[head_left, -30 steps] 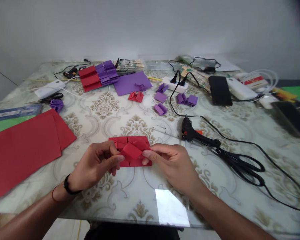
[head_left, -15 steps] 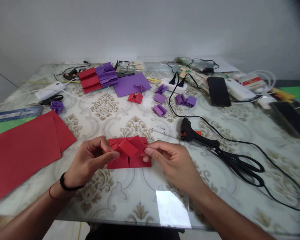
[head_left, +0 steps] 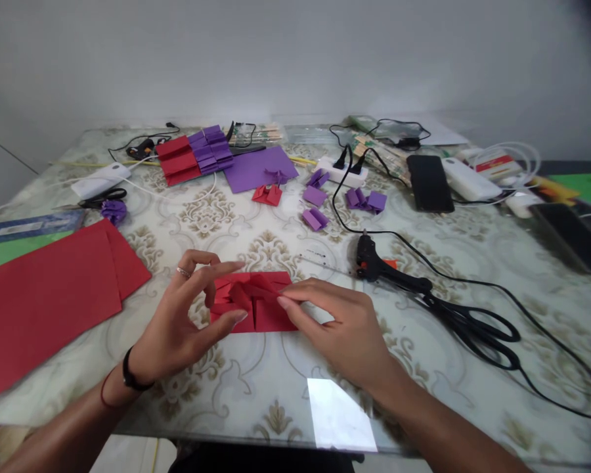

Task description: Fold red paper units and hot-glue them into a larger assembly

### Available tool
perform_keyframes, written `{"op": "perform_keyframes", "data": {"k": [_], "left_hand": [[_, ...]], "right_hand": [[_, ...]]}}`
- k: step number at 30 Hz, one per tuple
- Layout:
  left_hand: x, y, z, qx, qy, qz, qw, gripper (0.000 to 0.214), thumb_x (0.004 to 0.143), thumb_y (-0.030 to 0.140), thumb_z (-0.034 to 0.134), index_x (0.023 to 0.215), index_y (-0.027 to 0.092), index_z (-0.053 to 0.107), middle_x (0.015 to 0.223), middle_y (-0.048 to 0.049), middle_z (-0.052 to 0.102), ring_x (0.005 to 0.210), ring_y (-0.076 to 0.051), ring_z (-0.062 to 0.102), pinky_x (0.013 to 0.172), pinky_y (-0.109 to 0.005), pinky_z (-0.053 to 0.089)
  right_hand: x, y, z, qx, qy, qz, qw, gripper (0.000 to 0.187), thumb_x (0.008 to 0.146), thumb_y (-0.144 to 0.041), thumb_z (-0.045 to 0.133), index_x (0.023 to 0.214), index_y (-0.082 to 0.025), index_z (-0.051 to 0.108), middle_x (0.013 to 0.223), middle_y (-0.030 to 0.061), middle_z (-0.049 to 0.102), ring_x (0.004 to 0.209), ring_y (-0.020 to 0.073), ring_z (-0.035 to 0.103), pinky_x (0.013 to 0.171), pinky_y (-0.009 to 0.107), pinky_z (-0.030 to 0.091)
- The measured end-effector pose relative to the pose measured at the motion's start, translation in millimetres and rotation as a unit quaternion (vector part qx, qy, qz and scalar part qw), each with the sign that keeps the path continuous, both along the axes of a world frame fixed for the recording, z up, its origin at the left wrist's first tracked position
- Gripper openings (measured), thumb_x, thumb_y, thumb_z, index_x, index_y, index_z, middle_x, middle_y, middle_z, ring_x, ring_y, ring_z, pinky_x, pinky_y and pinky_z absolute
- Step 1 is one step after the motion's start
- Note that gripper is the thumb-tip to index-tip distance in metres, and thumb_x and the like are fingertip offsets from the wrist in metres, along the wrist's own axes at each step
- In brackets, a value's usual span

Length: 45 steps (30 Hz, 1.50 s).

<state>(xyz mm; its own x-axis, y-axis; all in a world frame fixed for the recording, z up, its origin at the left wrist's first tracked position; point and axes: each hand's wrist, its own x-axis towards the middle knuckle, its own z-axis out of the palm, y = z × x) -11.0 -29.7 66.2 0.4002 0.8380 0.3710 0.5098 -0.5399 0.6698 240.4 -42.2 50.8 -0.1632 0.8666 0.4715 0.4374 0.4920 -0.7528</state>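
A folded red paper piece [head_left: 276, 319] lies near the front of the table, a seam down its middle and a small raised fold on top. My right hand [head_left: 337, 318] pinches part of that raised fold between thumb and forefinger, on the paper's right side. At the left end, my left hand [head_left: 192, 312] has its thumb and fingers spread apart, over the paper's edge. Whether its thumb tip touches the paper I cannot tell. The hot glue gun [head_left: 391, 268] lies right of my hands, partly over black-handled scissors [head_left: 477, 328].
Large red sheets [head_left: 44, 295] lie at the left. Small purple folded papers [head_left: 315, 219] and a little red folded piece [head_left: 267, 194] sit farther back. A white power strip [head_left: 342, 171], a black phone [head_left: 429, 184] and a trailing black cord [head_left: 492, 284] occupy the back and right.
My left hand has let go of the red paper and its fingers have spread. The raised fold, flat and diamond-shaped before, now stands up in my right hand's pinch.
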Motion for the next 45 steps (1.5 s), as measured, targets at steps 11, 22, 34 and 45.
{"op": "perform_keyframes", "data": {"k": [11,22,34,45], "left_hand": [[2,3,1.8,-0.007,-0.009,-0.039,0.999,0.014,0.101,0.009,0.067,0.101,0.022,0.072,0.103,-0.0023,0.073,0.098,-0.015,0.071,0.088,-0.026,0.057],[-3,-1,13.9,-0.066,-0.027,-0.107,0.992,0.017,0.097,0.011,0.062,0.106,0.023,0.068,0.110,-0.0076,0.076,0.102,-0.021,0.073,0.088,-0.034,0.059],[1,-1,9.4,0.064,-0.013,-0.079,0.995,0.039,0.092,0.010,0.076,0.126,0.027,0.075,0.108,-0.0049,0.066,0.095,-0.017,0.070,0.083,-0.029,0.062],[6,-8,2.5,0.107,-0.043,-0.043,0.992,0.032,0.095,0.011,0.073,0.119,0.032,0.078,0.116,-0.0065,0.061,0.105,-0.021,0.067,0.083,-0.034,0.068]], "right_hand": [[7,-1,3.7,-0.016,-0.048,0.132,0.990,0.047,0.098,-0.009,0.058,0.142,-0.022,0.066,0.119,0.0072,0.079,0.103,0.0176,0.077,0.088,0.030,0.066],[16,5,3.7,0.057,-0.112,0.163,0.979,0.026,0.101,-0.010,0.059,0.119,-0.022,0.075,0.113,0.0088,0.080,0.107,0.0226,0.078,0.094,0.036,0.067],[17,2,11.8,0.093,-0.026,0.138,0.986,0.019,0.100,-0.011,0.069,0.102,-0.025,0.082,0.099,0.0060,0.081,0.086,0.0180,0.078,0.078,0.032,0.066],[10,3,9.5,0.022,0.064,0.169,0.983,0.010,0.095,-0.024,0.080,0.105,-0.026,0.083,0.101,0.0071,0.081,0.091,0.0210,0.078,0.082,0.037,0.066]]}}
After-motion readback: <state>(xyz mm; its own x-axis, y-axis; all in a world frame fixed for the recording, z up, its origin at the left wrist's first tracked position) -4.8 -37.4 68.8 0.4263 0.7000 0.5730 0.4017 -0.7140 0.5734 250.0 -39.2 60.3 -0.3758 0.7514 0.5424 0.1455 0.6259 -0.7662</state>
